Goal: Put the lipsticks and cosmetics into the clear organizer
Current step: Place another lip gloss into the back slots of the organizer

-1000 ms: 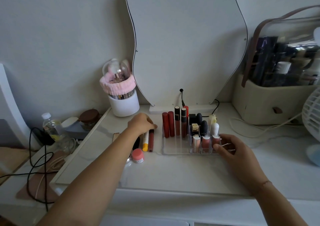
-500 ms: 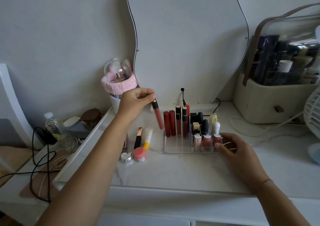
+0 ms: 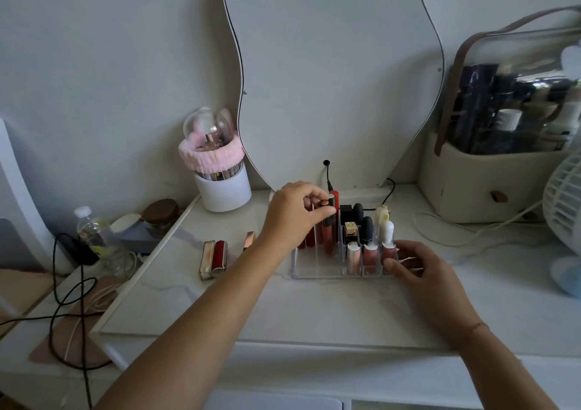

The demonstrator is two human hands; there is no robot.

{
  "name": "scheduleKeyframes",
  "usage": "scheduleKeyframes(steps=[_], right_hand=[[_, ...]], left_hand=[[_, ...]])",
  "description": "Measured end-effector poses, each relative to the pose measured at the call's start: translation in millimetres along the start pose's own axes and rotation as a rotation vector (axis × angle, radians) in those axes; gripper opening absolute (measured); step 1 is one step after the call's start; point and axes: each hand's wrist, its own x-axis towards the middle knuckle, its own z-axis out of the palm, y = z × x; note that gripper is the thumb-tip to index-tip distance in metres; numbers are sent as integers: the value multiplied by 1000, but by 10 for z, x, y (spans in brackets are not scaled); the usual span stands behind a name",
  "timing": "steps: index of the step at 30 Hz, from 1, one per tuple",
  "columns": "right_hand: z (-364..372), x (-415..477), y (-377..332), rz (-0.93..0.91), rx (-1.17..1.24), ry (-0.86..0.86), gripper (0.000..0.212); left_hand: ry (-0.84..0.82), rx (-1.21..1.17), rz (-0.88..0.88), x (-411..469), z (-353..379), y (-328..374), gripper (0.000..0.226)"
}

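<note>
Lip gloss tube [image 3: 328, 239] upright in a left slot of the clear organizer [image 3: 314, 268], cap pinched by left hand [image 3: 295, 221]. Organizer mid-tabletop [image 3: 314, 310], toward the rear edge. Right hand [image 3: 421, 277] grips its front right corner. Two lipsticks [image 3: 217, 257] lie flat toward the left edge.

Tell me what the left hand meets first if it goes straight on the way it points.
Probably the red tube just past the gloss that the left hand pinches, in the organizer; depth is unclear.
</note>
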Motion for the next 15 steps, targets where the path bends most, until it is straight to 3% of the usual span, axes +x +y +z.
scheduleKeyframes(steps=[15], right_hand=[[0, -7, -2, 6, -1, -2, 38]], left_hand=[[64, 58, 3, 17, 9, 9, 19]])
